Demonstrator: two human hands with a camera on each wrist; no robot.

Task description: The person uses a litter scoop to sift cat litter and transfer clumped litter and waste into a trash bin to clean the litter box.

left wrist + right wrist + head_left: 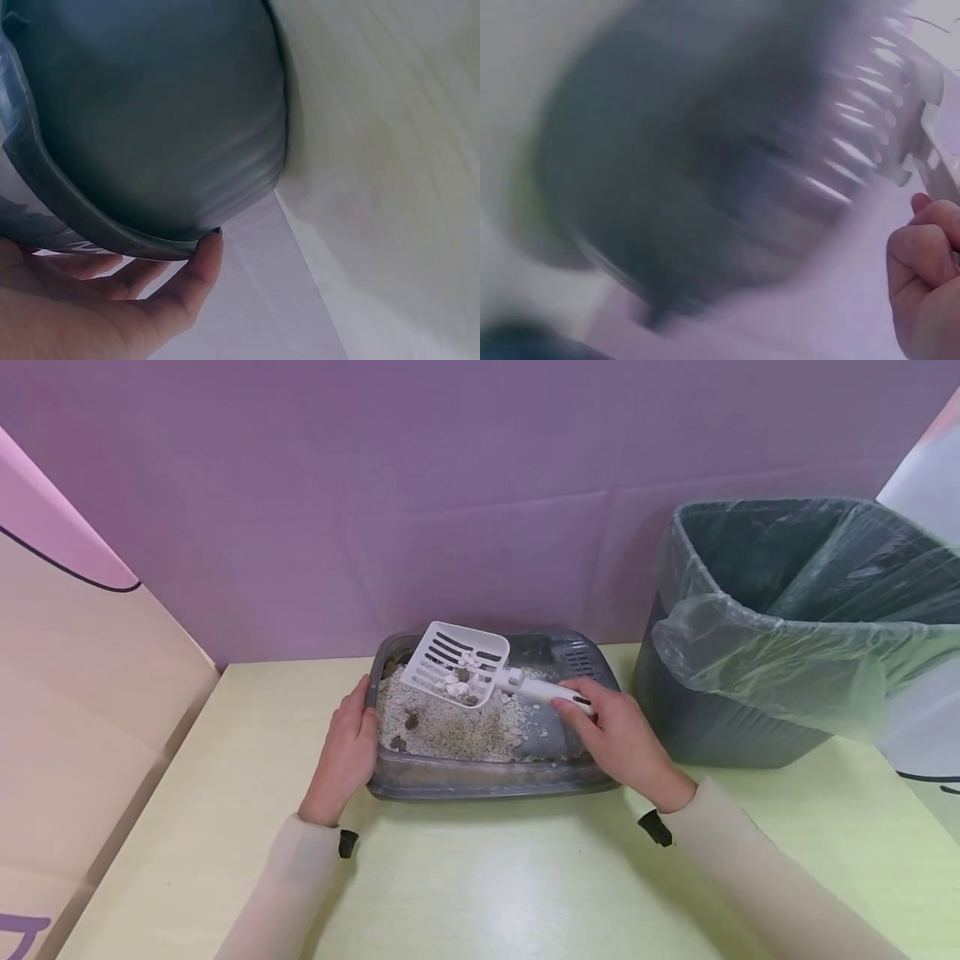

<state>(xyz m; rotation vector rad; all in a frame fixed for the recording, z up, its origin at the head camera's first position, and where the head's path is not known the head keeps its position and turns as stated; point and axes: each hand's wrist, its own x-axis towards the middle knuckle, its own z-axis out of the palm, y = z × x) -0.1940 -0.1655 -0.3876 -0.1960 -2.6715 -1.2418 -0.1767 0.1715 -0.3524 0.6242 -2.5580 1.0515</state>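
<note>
A grey litter box (pixel 495 787) sits on the table, holding pale litter (pixel 468 733) with several dark clumps. My left hand (pixel 350 747) grips the box's left rim; the left wrist view shows the thumb on one side of the rim (pixel 82 206) and fingers on the other. In my right hand (pixel 626 739) is the handle of a white slotted litter scoop (pixel 457 652), raised over the litter. White lumps and dark clumps lie in the scoop's head. The right wrist view, partly blurred, shows the right hand (pixel 934 274) curled round the handle.
A dark grey trash bin (pixel 720 718) lined with a clear plastic bag (pixel 750 656) stands just right of the litter box. Behind the table (pixel 465 877) hangs a purple backdrop (pixel 450 510). A pale panel (pixel 82 693) rises on the left.
</note>
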